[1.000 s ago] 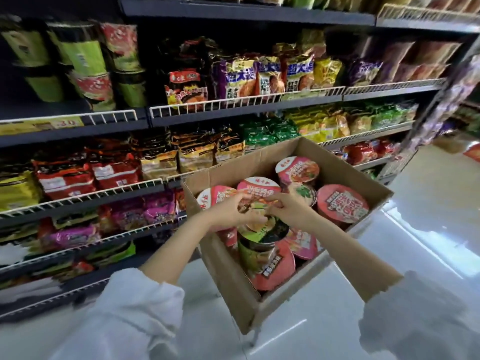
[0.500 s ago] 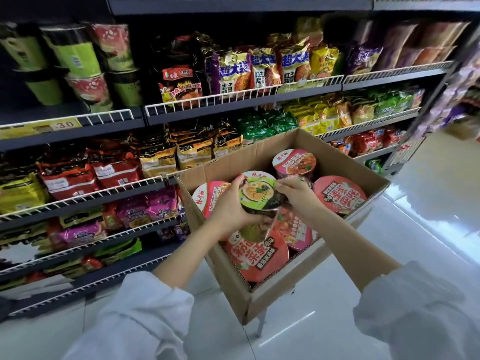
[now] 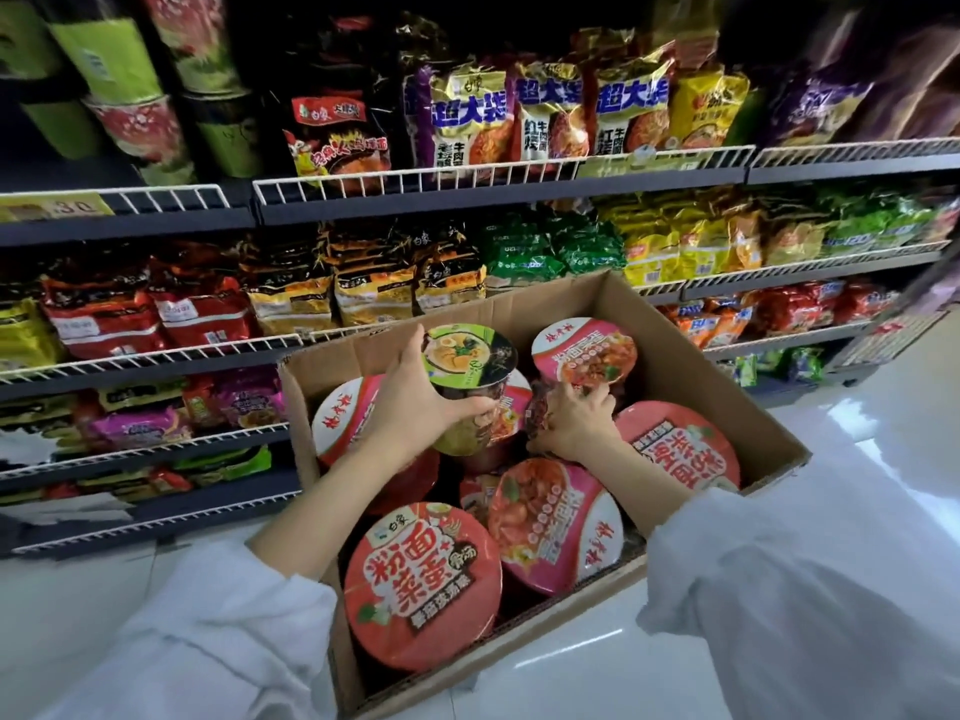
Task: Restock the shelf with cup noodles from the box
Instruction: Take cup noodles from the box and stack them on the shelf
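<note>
Cardboard box (image 3: 675,350) sits open below the person, packed with cup noodles, mostly pink and red lidded ones. Left hand (image 3: 410,407) has its grip curled around a green-lidded cup (image 3: 470,379), held upright just above the others near the middle of the box. Right hand (image 3: 574,418) has fingers curled on a darker cup (image 3: 543,407) at about 3 o'clock from the green one, low among the pack; how firmly it holds is hard to tell. Tall cups (image 3: 119,85) stand on the upper shelf (image 3: 171,205) at about 10 o'clock, probably where these go.

Risks, as I judge them: the green cup is held from one side only, so it could slip or tip on the way up. Pulling the darker cup out could drag a neighbouring pink cup (image 3: 584,353) with it. The wire rail on the shelf edge could catch a cup's base.
</note>
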